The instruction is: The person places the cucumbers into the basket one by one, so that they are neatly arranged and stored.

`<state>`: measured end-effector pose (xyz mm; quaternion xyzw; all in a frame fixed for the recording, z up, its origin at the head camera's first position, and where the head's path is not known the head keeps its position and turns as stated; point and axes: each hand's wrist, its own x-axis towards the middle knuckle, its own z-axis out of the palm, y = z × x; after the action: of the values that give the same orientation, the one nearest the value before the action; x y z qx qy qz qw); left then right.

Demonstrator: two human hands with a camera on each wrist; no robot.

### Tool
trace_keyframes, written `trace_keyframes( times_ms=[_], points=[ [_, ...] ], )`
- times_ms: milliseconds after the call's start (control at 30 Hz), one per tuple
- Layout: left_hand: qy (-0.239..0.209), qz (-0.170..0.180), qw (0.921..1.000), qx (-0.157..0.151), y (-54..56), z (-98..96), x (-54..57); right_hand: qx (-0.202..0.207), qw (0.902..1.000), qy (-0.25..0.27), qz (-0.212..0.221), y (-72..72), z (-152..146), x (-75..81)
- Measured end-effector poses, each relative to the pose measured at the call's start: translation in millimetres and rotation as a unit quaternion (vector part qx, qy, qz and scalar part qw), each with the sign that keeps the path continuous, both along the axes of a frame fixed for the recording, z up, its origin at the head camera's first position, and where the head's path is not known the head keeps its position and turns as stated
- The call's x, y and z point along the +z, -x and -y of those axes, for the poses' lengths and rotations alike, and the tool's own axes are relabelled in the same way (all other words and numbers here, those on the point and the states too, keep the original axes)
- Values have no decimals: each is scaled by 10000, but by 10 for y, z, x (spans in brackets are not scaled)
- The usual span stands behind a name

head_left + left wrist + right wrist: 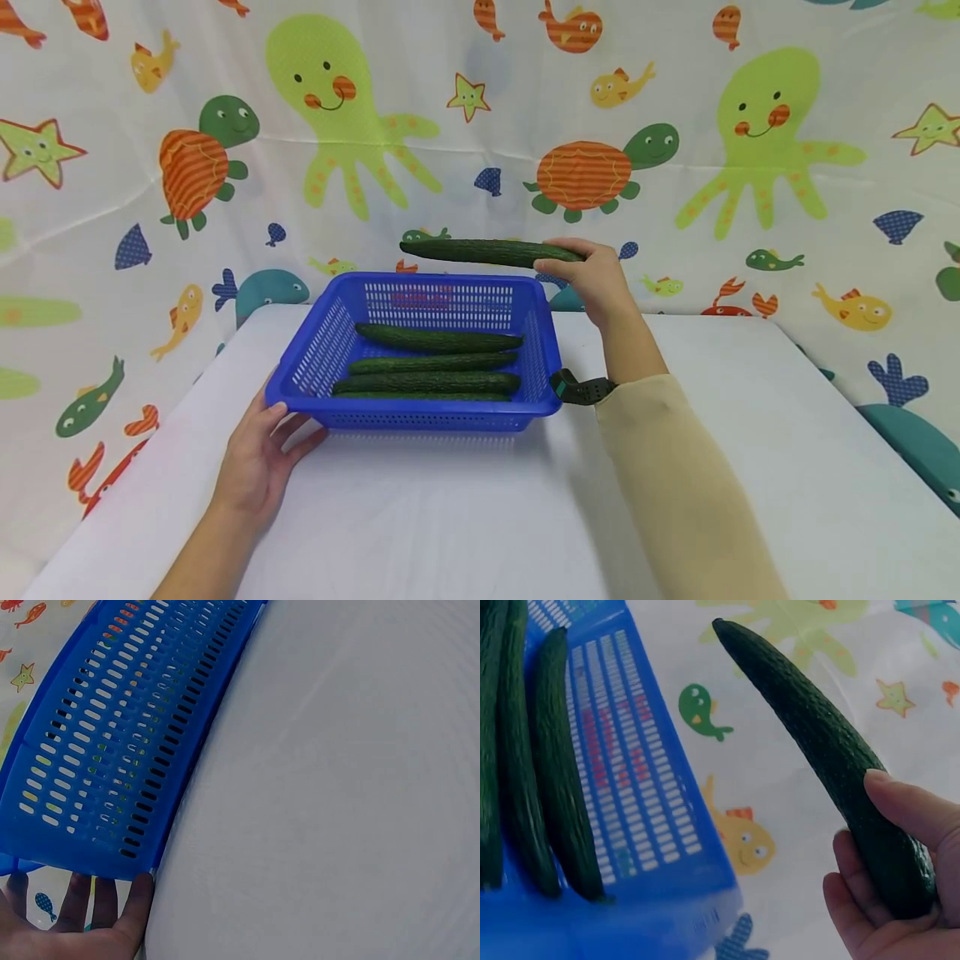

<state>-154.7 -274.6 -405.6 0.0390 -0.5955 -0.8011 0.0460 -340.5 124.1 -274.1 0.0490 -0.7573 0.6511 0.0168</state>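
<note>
In the head view a blue plastic basket [420, 412] stands on the white table with several dark green cucumbers [427, 382] lying crosswise inside. My left hand [255, 462] holds its front left corner, thumb at the rim and fingers below it. The left wrist view has the fingertips [139, 900] against the slotted basket wall [97, 757]. Above the basket's back right corner, my right hand [592, 271] grips one cucumber [480, 251] by its right end. Seen from the right wrist, thumb and fingers wrap the thick end of this cucumber [810, 727]; its tip points away, clear of the basket.
White cloth covers the table [420, 517]. Behind and at the sides hangs a curtain [480, 75] printed with sea animals. A dark wristband [581, 388] and a beige sleeve [682, 483] are on the right arm, which passes beside the basket's right end.
</note>
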Motion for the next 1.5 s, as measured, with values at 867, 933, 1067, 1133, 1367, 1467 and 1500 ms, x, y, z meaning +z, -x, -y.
trace_keyframes(
  times_ms=[867,933,1067,1133,1367,1467,1500],
  points=[
    [-1,-7,10000,2,-15,-2,-11,345,9985,-169,392,151,498,-340],
    [5,-44,10000,12,-15,5,-12,344,9980,-394,343,152,506,-343],
    [20,-53,10000,10,-7,3,-8,300,9948,-942,245,147,519,-345],
    [51,-29,10000,22,-7,-2,-2,283,9929,-1133,218,146,527,-344],
    [24,62,10000,50,-8,-9,18,261,9885,-1474,224,154,559,-335],
    [-7,71,10000,27,-6,-9,26,280,9873,-1547,211,148,570,-332],
    [-18,65,10000,20,-7,-8,27,293,9866,-1595,194,147,573,-333]
  ],
)
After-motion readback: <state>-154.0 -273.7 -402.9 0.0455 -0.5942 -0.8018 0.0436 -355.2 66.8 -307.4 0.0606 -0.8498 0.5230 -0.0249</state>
